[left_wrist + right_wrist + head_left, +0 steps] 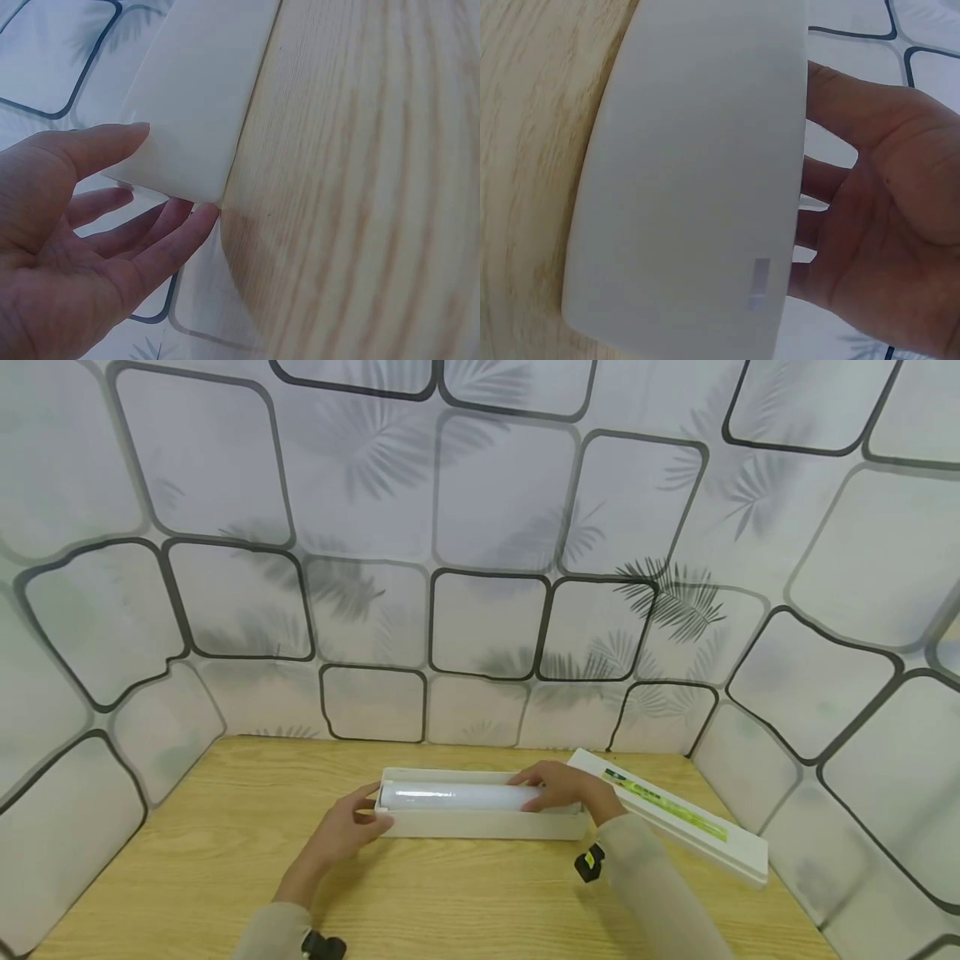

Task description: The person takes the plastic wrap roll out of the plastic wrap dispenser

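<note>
Pale sleeves [663,881] reach in over the wooden table [435,897] toward a long white box [480,825], where a clear-wrapped white roll [450,796] lies. The person's right hand [562,785] curls thumb and fingers over the roll's right part; the left hand [348,827], fingers loosely spread, touches the box's left end. Right of the box rests a white lid [678,828] bearing a yellow-green label [667,807], its dark lettering too small to read.
</note>
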A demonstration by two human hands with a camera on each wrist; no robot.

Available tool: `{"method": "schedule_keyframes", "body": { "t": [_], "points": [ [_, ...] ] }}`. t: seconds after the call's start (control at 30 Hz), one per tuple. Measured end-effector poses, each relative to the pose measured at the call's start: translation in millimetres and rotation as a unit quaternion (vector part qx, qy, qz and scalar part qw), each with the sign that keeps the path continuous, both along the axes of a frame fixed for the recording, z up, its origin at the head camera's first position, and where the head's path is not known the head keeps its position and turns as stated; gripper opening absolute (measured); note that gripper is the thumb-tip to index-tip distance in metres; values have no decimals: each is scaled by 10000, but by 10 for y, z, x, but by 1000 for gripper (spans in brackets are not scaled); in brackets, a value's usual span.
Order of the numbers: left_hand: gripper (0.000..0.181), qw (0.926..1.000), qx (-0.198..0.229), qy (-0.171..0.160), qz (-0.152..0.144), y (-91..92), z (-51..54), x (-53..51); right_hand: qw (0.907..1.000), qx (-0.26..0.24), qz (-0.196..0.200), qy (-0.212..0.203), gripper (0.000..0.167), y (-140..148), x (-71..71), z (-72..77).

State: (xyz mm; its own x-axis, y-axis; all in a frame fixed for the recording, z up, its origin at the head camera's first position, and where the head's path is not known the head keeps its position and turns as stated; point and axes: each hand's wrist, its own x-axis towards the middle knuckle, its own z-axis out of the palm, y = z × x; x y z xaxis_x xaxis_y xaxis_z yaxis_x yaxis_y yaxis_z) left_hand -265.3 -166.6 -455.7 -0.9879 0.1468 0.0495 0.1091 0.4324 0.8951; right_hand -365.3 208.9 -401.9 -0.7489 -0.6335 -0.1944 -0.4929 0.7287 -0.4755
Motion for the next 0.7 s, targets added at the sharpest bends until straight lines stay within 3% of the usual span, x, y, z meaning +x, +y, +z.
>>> {"method": "schedule_keyframes", "body": {
  "t": [0.23, 0.47, 0.7],
  "points": [
    [69, 10000, 15, -42, 48, -4, -16, -5, 9984, -229, 491, 135, 52, 49, -41, -60],
    [69, 9999, 47, -74, 96, -1, -8, 3, 9953, -554, 698, 385, 53, 82, -1, -1],
    [68, 10000, 54, 13, -43, -5, -2, 5, 9929, -782, 779, 441, 51, 70, 20, 37]
  ]
}}
